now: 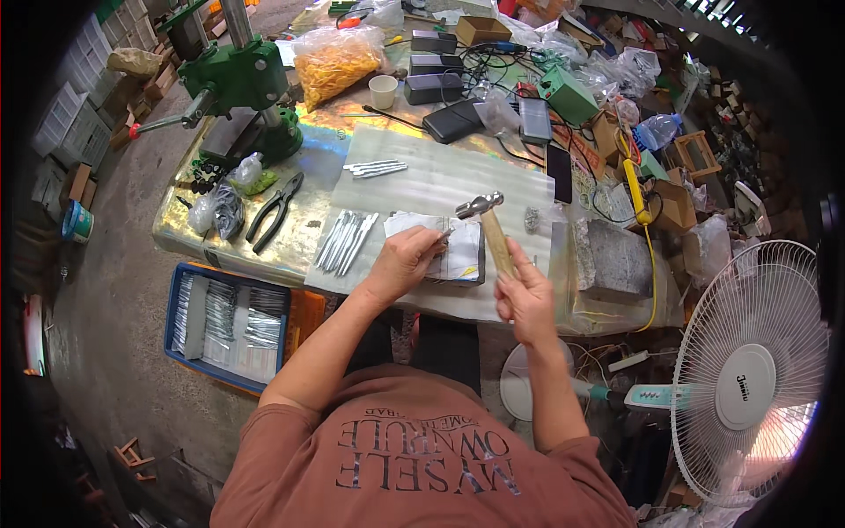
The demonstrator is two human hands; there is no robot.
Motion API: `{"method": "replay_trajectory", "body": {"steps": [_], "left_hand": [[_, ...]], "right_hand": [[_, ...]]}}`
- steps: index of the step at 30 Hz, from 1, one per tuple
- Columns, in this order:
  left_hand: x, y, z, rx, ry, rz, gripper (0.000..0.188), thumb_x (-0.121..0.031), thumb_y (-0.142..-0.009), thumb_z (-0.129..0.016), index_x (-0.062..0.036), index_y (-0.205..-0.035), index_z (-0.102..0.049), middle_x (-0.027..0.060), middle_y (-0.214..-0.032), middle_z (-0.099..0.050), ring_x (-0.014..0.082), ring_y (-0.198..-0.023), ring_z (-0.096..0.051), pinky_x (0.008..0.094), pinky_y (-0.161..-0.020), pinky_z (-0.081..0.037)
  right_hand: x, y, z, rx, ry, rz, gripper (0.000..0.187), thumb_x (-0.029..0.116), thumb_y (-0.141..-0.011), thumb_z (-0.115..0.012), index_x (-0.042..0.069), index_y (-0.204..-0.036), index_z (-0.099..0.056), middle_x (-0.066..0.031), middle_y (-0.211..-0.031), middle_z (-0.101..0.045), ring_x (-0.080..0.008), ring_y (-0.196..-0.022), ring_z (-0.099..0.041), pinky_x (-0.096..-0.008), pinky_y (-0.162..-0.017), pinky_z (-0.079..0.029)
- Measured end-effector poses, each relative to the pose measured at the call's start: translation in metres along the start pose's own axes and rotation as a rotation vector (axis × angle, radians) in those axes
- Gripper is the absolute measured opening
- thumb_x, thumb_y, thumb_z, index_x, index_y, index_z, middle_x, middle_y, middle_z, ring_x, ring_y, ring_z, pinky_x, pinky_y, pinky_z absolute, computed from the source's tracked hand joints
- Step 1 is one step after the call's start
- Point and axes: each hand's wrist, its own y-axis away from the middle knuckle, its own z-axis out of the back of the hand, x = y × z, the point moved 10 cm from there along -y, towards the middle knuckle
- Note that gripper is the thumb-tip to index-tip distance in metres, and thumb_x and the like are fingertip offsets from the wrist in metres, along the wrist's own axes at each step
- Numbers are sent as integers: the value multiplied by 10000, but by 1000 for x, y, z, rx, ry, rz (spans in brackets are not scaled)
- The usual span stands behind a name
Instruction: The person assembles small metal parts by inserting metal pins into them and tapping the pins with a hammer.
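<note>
My right hand (pixel 526 297) is wrapped round the wooden handle of a ball-peen hammer (pixel 496 239). Its metal head is raised above the far right part of a paper-covered block (pixel 464 256). Over the left part of that block, my left hand (pixel 407 261) is closed in a pinch. A small, thin piece seems to stick out at its fingertips, too small to name. Slim silvery metal rods (pixel 345 243) lie in a bunch left of the block, and several more rods (pixel 377 168) lie farther back on the pale sheet. A little heap of small metal bits (pixel 532 219) sits right of the hammer.
Pliers (pixel 275 214) lie at the left, below a green hand press (pixel 233 75). A blue crate (pixel 283 339) of rods stands low at the left. A heavy grey block (pixel 614 261) and a white fan (pixel 744 374) are at the right. Cables and black boxes (pixel 434 88) crowd the back.
</note>
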Motion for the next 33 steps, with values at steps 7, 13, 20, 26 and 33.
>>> {"method": "replay_trajectory", "body": {"steps": [7, 13, 20, 26, 33], "left_hand": [[-5, 4, 4, -6, -5, 12, 119, -1, -732, -567, -14, -847, -544, 129, -691, -535, 291, -631, -541, 342, -547, -421], [-6, 2, 13, -46, -3, 49, 123, -5, -738, -567, -7, -860, -552, 125, -692, -545, 261, -612, -549, 321, -537, -427], [52, 24, 6, -179, 714, 531, 124, -122, -814, -571, 1, -823, -565, 51, -725, -586, 119, -654, -578, 224, -579, -475], [70, 38, 12, -304, 987, 660, 129, -141, -825, -556, -15, -855, -555, 80, -754, -587, 153, -692, -605, 215, -588, -505], [72, 50, 18, -349, 1054, 690, 134, -143, -823, -559, -15, -863, -553, 87, -761, -589, 170, -698, -611, 223, -598, -515]], "right_hand": [[-73, -9, -17, -3, -439, -239, 485, 70, -859, -408, 126, -1318, -261, -59, -645, -491, -91, -413, -404, -202, -357, -325], [-89, -14, -14, 31, -267, -219, 495, 98, -873, -399, 131, -1332, -219, -65, -684, -506, -103, -439, -462, -212, -373, -392], [-86, -13, -16, 5, -120, -168, 534, 106, -871, -404, 156, -1349, -173, -65, -700, -508, -90, -450, -476, -194, -378, -409], [-85, -12, -17, 24, -52, -125, 542, 130, -876, -413, 157, -1353, -158, -58, -740, -503, -73, -460, -471, -180, -383, -400], [-63, -3, 4, -87, 360, 286, 513, 168, -869, -449, 77, -1327, -238, -46, -737, -546, -130, -553, -496, -242, -537, -437]]}}
